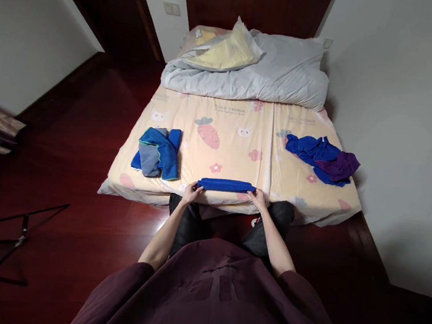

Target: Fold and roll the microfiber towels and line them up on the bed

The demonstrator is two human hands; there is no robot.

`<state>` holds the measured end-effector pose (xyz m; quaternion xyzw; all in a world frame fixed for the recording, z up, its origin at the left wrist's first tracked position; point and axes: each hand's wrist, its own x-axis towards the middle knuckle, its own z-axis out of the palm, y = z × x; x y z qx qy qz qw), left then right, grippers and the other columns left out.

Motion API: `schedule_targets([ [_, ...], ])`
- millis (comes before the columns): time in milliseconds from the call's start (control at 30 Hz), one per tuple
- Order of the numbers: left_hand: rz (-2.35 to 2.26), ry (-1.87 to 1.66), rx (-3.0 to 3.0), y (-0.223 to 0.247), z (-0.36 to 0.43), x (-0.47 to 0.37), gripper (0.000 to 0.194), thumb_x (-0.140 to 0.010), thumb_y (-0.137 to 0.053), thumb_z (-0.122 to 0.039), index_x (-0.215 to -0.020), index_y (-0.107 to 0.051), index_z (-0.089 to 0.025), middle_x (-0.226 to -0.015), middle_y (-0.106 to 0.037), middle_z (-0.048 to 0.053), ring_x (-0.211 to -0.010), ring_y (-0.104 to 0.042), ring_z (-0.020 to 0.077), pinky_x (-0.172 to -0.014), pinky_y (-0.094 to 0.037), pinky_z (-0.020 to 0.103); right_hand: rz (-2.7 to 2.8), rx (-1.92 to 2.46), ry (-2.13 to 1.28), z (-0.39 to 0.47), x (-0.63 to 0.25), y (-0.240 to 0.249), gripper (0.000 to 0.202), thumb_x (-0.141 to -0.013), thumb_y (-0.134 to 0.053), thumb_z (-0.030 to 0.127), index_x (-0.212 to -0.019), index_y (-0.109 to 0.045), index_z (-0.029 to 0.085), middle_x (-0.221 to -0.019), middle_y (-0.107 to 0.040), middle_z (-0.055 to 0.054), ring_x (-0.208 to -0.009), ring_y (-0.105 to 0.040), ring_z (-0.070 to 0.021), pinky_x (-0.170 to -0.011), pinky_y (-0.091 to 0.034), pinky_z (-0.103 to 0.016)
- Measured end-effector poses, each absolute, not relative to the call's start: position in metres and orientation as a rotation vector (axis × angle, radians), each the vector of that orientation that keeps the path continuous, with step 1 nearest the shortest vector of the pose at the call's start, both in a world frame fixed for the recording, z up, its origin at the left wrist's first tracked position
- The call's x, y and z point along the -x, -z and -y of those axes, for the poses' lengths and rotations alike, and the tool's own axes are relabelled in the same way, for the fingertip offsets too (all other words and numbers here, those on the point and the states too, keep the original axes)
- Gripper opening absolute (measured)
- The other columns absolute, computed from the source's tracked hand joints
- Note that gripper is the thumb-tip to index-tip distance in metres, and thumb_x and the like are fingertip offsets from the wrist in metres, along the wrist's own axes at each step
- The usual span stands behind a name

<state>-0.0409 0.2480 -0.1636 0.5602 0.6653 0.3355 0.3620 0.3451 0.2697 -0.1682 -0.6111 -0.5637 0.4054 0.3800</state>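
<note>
Matt cloth strip, glossy wood floor

We had one view: looked from head, forward and down; shirt sat closest, bed farther off, headboard farthest.

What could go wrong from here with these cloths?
The folded blue cloth is held at its ends by the left hand and right hand; its middle folds might loosen. It is near the front edge of the bed and could slip off if released. The uneven cloth pile to the left may slide apart if bumped.
</note>
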Motion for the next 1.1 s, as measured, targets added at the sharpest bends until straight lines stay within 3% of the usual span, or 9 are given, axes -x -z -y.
schedule_targets([
  [200, -1.610, -0.984, -1.373, 0.174, -0.248, 0.044, 0.035, -0.085, -0.064, -0.051, -0.095, -0.067, -0.018, -0.080, -0.070, 0.004, -0.074, -0.065, 0.0186, -0.072, -0.052, 0.029, 1.453, 1.661, -0.951, -0.269, -0.337, 0.154, 0.042, -0.084, -0.064, 0.066, -0.075, -0.056, 0.025, -0.073, -0.067, -0.002, -0.081, -0.068, -0.0230, -0.075, -0.058, -0.031],
  [367, -1.616, -1.041, -1.235, 0.180, -0.249, 0.047, 0.045, -0.081, -0.072, -0.058, -0.103, -0.067, -0.019, -0.076, -0.071, 0.005, -0.072, -0.067, 0.0219, -0.070, -0.051, 0.032, 1.512, 1.692, -0.892, -0.270, -0.334, 0.146, 0.044, -0.088, -0.059, 0.067, -0.075, -0.058, 0.025, -0.072, -0.067, -0.005, -0.080, -0.069, -0.0251, -0.071, -0.056, -0.032],
  [633, -1.773, -1.003, -1.143, 0.176, -0.253, 0.044, 0.033, -0.086, -0.070, -0.049, -0.103, -0.061, -0.022, -0.067, -0.064, -0.001, -0.066, -0.061, 0.0192, -0.068, -0.044, 0.029, 1.571, 1.981, -0.780, -0.275, -0.331, 0.141, 0.051, -0.089, -0.055, 0.067, -0.062, -0.046, 0.025, -0.061, -0.057, 0.001, -0.062, -0.058, -0.0171, -0.060, -0.041, -0.025],
  [900, -1.820, -0.969, -1.179, 0.177, -0.254, 0.045, 0.028, -0.087, -0.068, -0.045, -0.102, -0.058, -0.024, -0.073, -0.068, 0.001, -0.073, -0.066, 0.0218, -0.074, -0.046, 0.031, 1.558, 2.129, -0.802, -0.280, -0.329, 0.135, 0.046, -0.090, -0.063, 0.059, -0.063, -0.059, 0.022, -0.059, -0.062, 0.000, -0.063, -0.060, -0.0159, -0.058, -0.036, -0.022],
  [1100, -1.857, -0.935, -1.221, 0.178, -0.254, 0.045, 0.027, -0.088, -0.068, -0.044, -0.104, -0.059, -0.023, -0.080, -0.073, 0.005, -0.081, -0.071, 0.0248, -0.081, -0.050, 0.035, 1.562, 2.252, -0.789, -0.286, -0.328, 0.135, 0.037, -0.089, -0.069, 0.054, -0.071, -0.070, 0.022, -0.069, -0.071, -0.003, -0.071, -0.068, -0.0188, -0.061, -0.041, -0.024],
])
